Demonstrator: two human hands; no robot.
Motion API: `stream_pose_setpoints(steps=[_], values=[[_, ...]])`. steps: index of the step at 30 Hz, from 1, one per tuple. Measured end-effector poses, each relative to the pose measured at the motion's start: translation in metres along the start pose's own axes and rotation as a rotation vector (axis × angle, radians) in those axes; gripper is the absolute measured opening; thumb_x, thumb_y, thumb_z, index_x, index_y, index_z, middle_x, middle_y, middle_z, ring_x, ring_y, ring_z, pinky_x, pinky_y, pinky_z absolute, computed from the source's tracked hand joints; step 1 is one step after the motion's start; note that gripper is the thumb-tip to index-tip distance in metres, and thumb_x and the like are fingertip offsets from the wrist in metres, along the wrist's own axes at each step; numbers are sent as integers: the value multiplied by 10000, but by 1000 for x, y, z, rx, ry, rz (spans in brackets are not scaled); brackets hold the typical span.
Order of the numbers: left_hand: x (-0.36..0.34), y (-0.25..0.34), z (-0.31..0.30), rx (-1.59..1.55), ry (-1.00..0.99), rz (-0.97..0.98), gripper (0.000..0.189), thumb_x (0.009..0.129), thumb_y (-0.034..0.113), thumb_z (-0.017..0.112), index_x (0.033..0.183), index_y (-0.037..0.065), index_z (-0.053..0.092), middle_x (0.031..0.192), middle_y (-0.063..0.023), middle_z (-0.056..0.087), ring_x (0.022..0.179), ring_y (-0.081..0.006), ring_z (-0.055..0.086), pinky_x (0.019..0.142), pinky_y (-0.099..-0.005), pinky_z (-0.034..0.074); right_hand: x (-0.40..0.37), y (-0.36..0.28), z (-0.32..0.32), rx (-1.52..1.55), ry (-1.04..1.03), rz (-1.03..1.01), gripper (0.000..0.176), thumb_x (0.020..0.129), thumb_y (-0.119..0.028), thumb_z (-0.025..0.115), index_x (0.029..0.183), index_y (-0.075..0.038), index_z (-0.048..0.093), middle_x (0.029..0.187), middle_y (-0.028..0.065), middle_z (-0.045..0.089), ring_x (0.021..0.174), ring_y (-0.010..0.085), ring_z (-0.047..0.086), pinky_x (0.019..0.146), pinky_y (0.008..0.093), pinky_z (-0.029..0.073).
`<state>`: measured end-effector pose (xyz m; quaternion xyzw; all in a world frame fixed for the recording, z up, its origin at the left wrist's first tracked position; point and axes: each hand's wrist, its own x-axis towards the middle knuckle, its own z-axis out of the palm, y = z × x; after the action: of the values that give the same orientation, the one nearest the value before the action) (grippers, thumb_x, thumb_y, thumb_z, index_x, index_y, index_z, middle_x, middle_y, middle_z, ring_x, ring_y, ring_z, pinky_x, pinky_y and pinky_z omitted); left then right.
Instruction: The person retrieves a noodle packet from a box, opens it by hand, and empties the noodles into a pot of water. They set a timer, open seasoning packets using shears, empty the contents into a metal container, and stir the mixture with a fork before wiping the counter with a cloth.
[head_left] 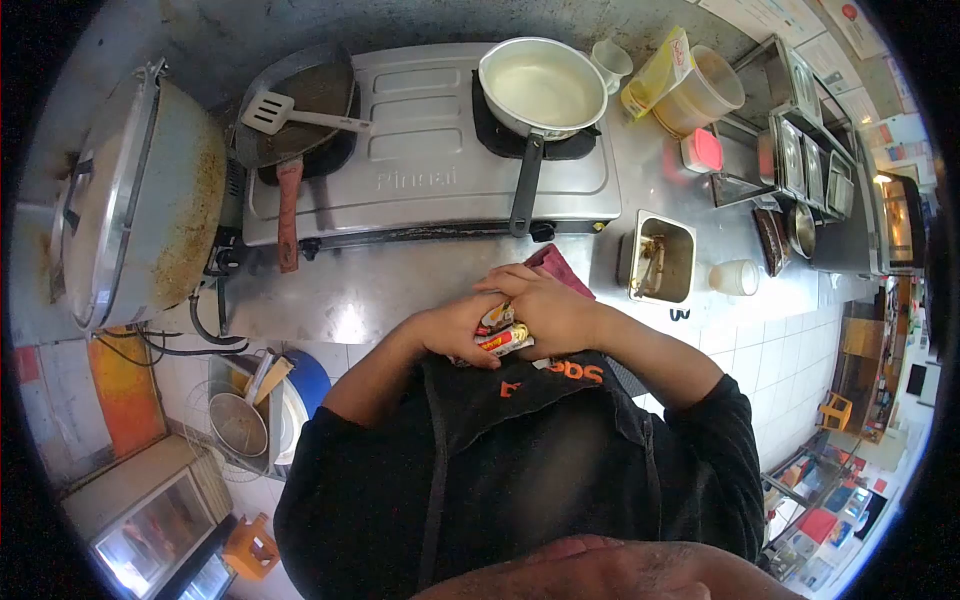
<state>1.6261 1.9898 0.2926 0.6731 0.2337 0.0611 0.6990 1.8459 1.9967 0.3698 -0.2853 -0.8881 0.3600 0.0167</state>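
Observation:
My left hand (458,328) and my right hand (553,312) meet in front of my chest, above the front edge of the steel counter (375,300). Between them are small printed packets (505,338), red, yellow and white, partly covered by the fingers. My left hand is closed around the packets. The fingers of my right hand lie over my left and press on the same packets. A dark red cloth (562,272) lies on the counter just beyond my right hand.
A two-burner stove (415,190) holds a dark pan (325,90) with a slotted spatula (268,113) at left and a pale pot (543,85) at right, handles pointing toward me. Rightward are a steel container (663,262), a jar (735,278) and a red-lidded tub (703,151).

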Motion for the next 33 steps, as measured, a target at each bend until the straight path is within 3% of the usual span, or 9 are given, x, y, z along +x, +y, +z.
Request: stream_pose_setpoints(steps=[4,7,11,14,20,25,28,31,33], values=[[2,-7,0,-111,-2,163,1078,626,414,911,1442,-16,353,1375,-167,511,1293,-248,495,1101,-382,370,-4,-2,3,1,127,-33,477,611,-205,837,1038,-31,714,1398,104,507,1335,339,427,1042,494,384],[-1,-11,-7,-4,-50,191,1093,622,408,919,1451,-13,346,1384,-156,505,1291,-237,497,1098,-369,375,-9,6,12,-109,261,-159,394,606,-227,842,926,-30,724,1322,103,566,1303,322,460,995,474,406],[-7,-11,-6,-200,-88,155,1077,627,359,920,1458,-14,345,1351,-143,534,1250,-206,522,1065,-341,403,-14,7,11,-174,309,-233,300,674,-259,820,826,-25,710,1278,114,593,1270,320,487,973,481,414],[-6,-22,-8,-115,-111,194,1023,626,307,911,1440,-19,383,1274,-124,591,1170,-184,564,1018,-320,430,-9,1,-10,40,193,-250,284,793,-303,758,808,-21,723,1267,104,581,1232,305,505,1012,478,377],[0,-21,-9,-78,-207,188,993,626,239,908,1437,-8,390,1238,-118,605,1114,-181,582,978,-303,450,-1,15,-14,287,-79,-156,293,884,-309,685,849,-22,731,1267,144,557,1196,341,503,1022,446,398],[0,-8,-14,-12,-271,97,995,620,249,913,1425,-13,390,1235,-115,594,1139,-177,562,994,-292,438,9,12,-27,221,-183,-203,223,885,-263,678,867,-51,744,1237,142,553,1194,345,503,1016,444,402],[-1,-16,-13,45,-234,247,989,620,252,914,1418,-15,395,1270,-112,566,1181,-175,536,1018,-294,422,9,9,-30,211,-213,-225,210,881,-240,688,895,-37,741,1246,150,534,1176,333,511,1021,441,394],[-2,-15,-10,-135,-256,131,985,579,273,932,1396,5,452,1340,-144,543,1229,-239,534,1049,-352,419,10,8,-32,211,-247,-225,221,877,-238,694,900,-22,732,1245,163,528,1165,335,517,1022,445,391],[-1,-22,-10,-93,-242,198,972,577,278,929,1388,6,466,1346,-142,539,1241,-247,525,1053,-353,412,10,4,-31,186,-229,-221,221,875,-234,692,887,-15,724,1236,166,536,1161,338,521,1019,449,395]])
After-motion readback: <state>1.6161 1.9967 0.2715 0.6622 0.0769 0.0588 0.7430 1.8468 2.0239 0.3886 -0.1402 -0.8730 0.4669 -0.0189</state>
